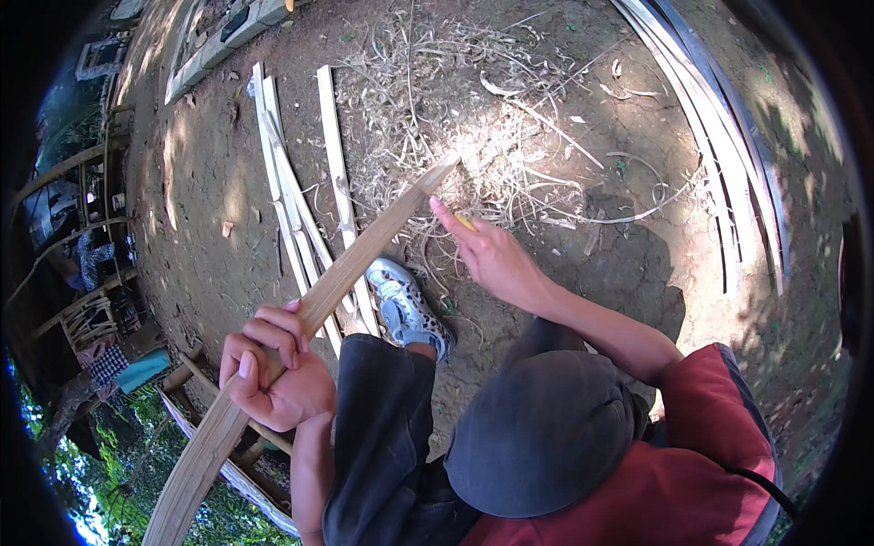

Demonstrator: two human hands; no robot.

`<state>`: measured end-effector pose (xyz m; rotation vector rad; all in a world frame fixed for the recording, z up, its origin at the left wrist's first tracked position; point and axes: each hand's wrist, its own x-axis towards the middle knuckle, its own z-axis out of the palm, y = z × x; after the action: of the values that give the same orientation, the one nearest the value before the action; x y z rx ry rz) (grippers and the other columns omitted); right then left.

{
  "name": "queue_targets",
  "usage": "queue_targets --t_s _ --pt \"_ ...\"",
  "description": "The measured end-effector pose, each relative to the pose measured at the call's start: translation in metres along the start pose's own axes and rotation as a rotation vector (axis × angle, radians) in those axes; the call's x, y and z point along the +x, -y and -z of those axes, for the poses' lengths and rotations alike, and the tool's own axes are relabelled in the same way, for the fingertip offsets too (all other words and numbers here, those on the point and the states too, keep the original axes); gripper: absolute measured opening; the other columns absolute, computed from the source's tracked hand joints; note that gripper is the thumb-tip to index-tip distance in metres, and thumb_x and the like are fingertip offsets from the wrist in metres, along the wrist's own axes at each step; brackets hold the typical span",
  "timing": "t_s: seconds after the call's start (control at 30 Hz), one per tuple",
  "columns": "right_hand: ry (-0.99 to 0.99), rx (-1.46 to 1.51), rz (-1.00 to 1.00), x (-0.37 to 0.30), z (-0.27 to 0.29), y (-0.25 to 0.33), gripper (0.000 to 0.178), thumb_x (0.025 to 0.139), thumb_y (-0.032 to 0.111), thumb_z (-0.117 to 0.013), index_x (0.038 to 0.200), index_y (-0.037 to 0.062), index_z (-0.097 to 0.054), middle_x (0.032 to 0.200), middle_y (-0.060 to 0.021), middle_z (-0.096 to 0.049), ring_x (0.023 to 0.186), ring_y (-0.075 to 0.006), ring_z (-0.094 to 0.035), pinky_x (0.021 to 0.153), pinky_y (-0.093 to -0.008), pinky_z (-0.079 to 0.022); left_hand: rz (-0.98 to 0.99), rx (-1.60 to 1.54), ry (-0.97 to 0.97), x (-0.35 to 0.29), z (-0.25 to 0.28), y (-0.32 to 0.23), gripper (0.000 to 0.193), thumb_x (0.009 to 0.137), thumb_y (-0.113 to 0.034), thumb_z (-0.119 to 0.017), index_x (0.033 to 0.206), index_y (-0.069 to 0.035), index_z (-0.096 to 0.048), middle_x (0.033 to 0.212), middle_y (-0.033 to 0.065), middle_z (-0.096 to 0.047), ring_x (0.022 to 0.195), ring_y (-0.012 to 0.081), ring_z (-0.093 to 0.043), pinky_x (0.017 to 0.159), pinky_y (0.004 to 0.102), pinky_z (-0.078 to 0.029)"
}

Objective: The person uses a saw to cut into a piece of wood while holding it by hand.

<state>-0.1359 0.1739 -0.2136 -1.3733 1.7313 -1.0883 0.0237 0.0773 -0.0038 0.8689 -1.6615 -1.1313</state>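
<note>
A long, flat bamboo strip (373,238) runs slantwise from the lower left to the upper middle. My left hand (278,369) is closed around its lower part, fingers wrapped over the top. Near the strip's far end, my right hand (499,259) grips a slim tool with a yellow handle (466,221). Its index finger stretches out toward the strip's edge. The working end of that tool is hidden or lost in the glare, so its kind does not show. The strip's tip lies over sunlit shavings.
Curled shavings (410,91) cover the ground ahead. Pale strips (332,155) lie at left beside my patterned shoe (408,305). A bundle of long strips (728,136) lies at right. A concrete edging (218,55) is at far left, near a bamboo structure (96,300).
</note>
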Motion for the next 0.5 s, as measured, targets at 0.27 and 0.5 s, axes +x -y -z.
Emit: queue_targets --t_s 0.27,0.5 --pt "0.037 -0.015 0.059 0.005 0.015 0.011 0.069 0.092 0.003 -0.055 0.155 0.018 -0.031 0.074 -0.0148 -0.055 0.061 -0.0286 -0.057 0.061 -0.0445 -0.051 -0.003 -0.007 0.007 0.002 -0.002 0.0 0.031 0.088 -0.03 -0.04 0.065 -0.012 -0.033 0.051 0.0053 -0.035 0.054 0.0191 -0.039 0.081 0.0432 -0.045" --pt "-0.002 -0.056 0.007 0.014 0.006 -0.012 0.07 0.092 0.003 -0.056 0.155 0.0182 -0.03 0.078 -0.0168 -0.058 0.067 -0.0311 -0.059 0.069 -0.045 -0.053 0.011 0.001 -0.058 0.009 0.002 0.003 0.03 0.088 -0.029 -0.04 0.065 -0.012 -0.032 0.051 0.0048 -0.033 0.054 0.018 -0.039 0.08 0.0428 -0.045"
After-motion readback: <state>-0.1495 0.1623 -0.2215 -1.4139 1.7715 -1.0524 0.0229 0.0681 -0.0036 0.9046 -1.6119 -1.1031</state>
